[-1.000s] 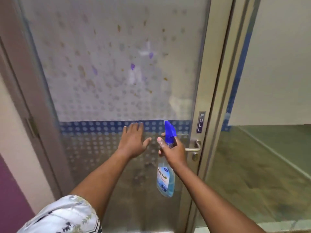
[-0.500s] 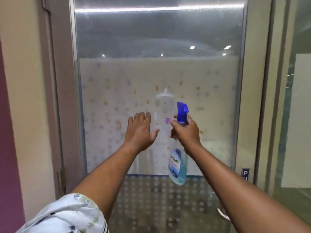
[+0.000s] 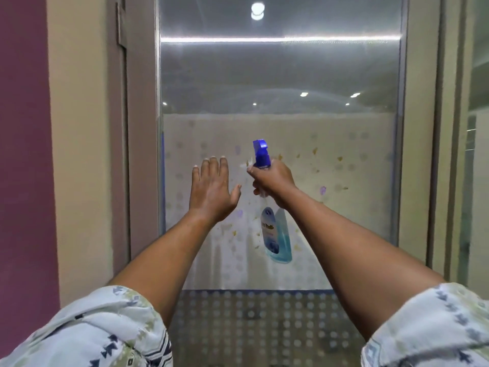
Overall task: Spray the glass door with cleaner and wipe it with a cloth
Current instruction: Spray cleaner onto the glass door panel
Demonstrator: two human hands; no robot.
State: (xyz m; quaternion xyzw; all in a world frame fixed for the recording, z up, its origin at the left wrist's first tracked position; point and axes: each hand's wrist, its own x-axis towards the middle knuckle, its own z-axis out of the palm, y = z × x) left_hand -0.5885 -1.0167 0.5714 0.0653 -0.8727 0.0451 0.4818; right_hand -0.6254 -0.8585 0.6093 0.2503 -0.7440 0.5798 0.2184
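Note:
The glass door [image 3: 344, 83] fills the middle of the view, with a frosted band dotted with small coloured marks and clear glass above. My right hand [image 3: 272, 180] grips the neck of a spray bottle [image 3: 275, 234] with a blue trigger head and pale blue liquid, held upright close to the glass. My left hand [image 3: 211, 189] is raised flat beside it, fingers spread, palm toward the frosted glass; I cannot tell if it touches. No cloth is in view.
A beige door frame [image 3: 140, 154] runs down the left, with a purple wall [image 3: 23, 154] beyond it. On the right stands the metal frame [image 3: 418, 154] and another glass panel [image 3: 476, 181]. A dotted lower band [image 3: 264, 327] crosses the door below my arms.
My view and both hands have risen from the door's handle level up to the frosted band. The bottle went up with my right hand; the handle and PULL sign have left the view.

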